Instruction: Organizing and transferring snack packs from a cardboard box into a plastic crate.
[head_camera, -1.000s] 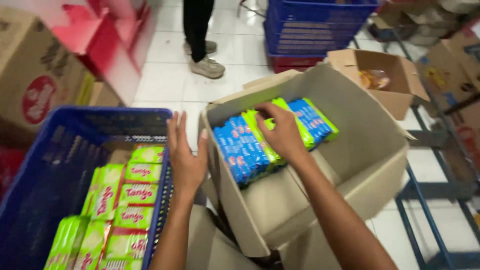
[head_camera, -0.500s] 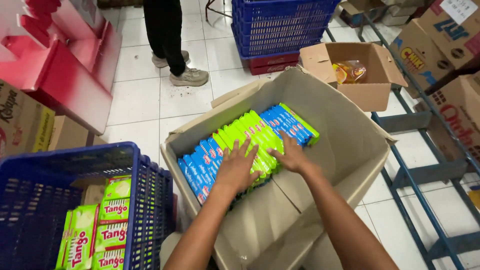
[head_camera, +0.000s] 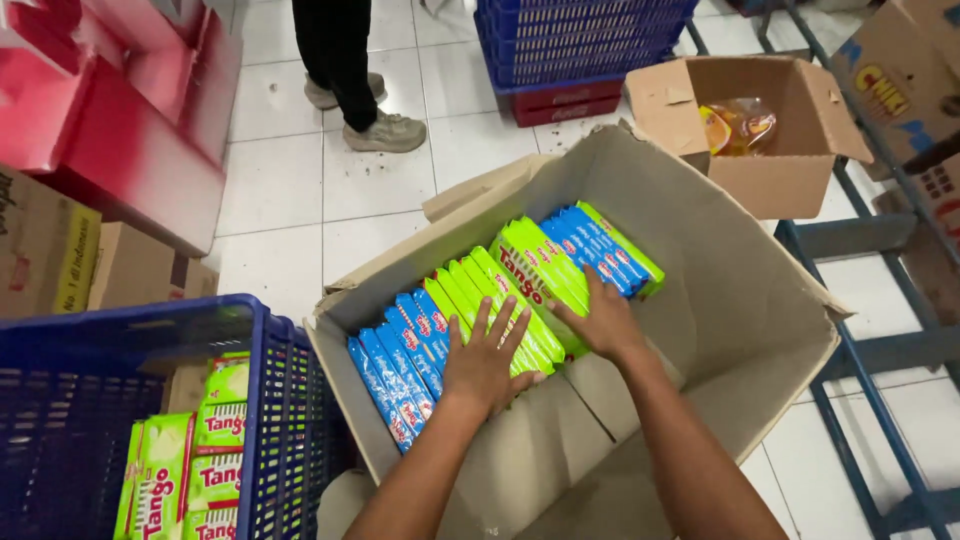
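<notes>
- Left hand (head_camera: 482, 362): bare, without glove, ring or bandage; five fingers visible, nails short and unpainted.
- Right hand (head_camera: 605, 322): likewise bare, no glove or ring; the back of the hand faces the head camera.
- Left forearm (head_camera: 420, 470): uncovered from the wrist to the lower frame edge; no sleeve, cuff, watch or wristband visible.
- Right forearm (head_camera: 690, 460): uncovered along its whole visible length; no sleeve, watch or bracelet.
- Upper arms, shoulders and torso lie outside the frame, so any clothing worn there cannot be told.
</notes>
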